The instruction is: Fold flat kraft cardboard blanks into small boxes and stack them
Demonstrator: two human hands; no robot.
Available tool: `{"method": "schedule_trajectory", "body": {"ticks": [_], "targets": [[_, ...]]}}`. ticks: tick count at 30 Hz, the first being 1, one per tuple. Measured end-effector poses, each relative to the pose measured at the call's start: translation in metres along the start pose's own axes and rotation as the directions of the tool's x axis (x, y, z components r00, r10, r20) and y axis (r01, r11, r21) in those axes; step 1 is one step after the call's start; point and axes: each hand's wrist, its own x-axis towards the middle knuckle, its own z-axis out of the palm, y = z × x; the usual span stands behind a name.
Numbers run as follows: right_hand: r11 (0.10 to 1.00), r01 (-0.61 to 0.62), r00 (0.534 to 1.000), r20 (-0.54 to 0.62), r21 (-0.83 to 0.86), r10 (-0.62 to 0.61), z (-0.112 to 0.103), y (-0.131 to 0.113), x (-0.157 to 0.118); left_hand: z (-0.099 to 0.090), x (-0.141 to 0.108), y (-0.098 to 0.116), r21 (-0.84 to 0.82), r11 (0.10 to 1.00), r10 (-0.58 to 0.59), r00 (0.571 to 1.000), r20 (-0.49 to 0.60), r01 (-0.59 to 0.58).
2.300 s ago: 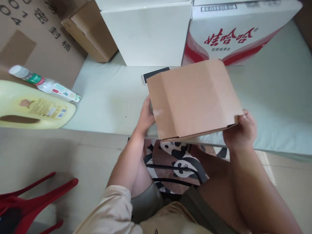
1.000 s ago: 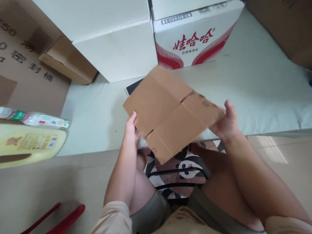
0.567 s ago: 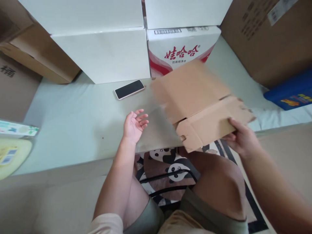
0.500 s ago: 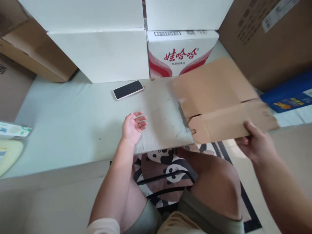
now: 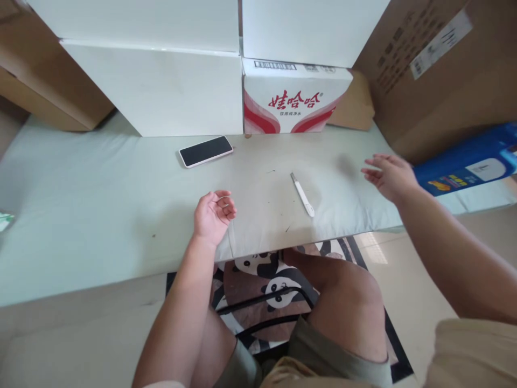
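My left hand (image 5: 214, 216) is held above the front of the covered surface, palm turned inward, fingers loosely curled and holding nothing. Over the right part of the surface my right hand (image 5: 390, 175) reaches forward with fingers apart and nothing in them. A white-handled craft knife (image 5: 302, 195) lies between the two hands, its metal tip pointing away from me. The flattened brown cardboard (image 5: 354, 105) stands tucked beside the red-and-white carton, partly hidden by it. Behind my left hand lies a phone (image 5: 206, 151) with a dark screen.
White boxes (image 5: 161, 91) are stacked at the back, next to a carton with red lettering (image 5: 294, 105). Large brown boxes stand at left (image 5: 48, 75) and right (image 5: 436, 81). A blue package (image 5: 464, 161) lies by my right arm. Below the front edge is a panda-patterned mat (image 5: 246, 291).
The cardboard has gone from my right hand to the back right beside the carton, and that hand has opened. The craft knife has come into sight. My left hand has barely moved.
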Motion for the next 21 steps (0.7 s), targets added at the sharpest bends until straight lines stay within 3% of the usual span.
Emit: {"method": "schedule_trajectory", "body": {"ticks": [3,5,8,11,14,18,21], "targets": [[0.99,-0.118,0.993,0.003,-0.076,0.119,0.022,0.006,-0.036,-0.002,-0.003,0.003,-0.019,0.999,0.026,1.0,-0.003,-0.026],[0.984,-0.136,0.99,0.022,-0.115,0.139,0.035,0.006,-0.055,-0.002,-0.007,0.004,-0.019,0.998,0.054,0.999,-0.004,-0.054],[0.98,-0.09,0.991,0.086,-0.177,0.107,0.055,0.0,-0.071,-0.005,-0.015,0.007,-0.007,0.994,0.105,0.994,0.004,-0.105],[0.975,0.006,0.973,0.226,-0.221,0.046,0.085,-0.008,-0.079,-0.014,-0.024,0.014,-0.046,0.988,0.15,0.989,0.006,-0.149],[0.962,0.103,0.927,0.374,-0.254,0.0,0.134,-0.019,-0.088,-0.028,-0.032,0.026,-0.127,0.974,0.188,0.982,0.003,-0.186],[0.915,0.255,0.86,0.506,-0.313,-0.066,0.222,-0.036,-0.115,-0.051,-0.041,0.043,-0.238,0.939,0.247,0.968,-0.041,-0.25],[0.828,0.437,0.763,0.632,-0.351,-0.135,0.295,-0.047,-0.142,-0.066,-0.05,0.053,-0.307,0.91,0.274,0.96,-0.055,-0.277]]}}
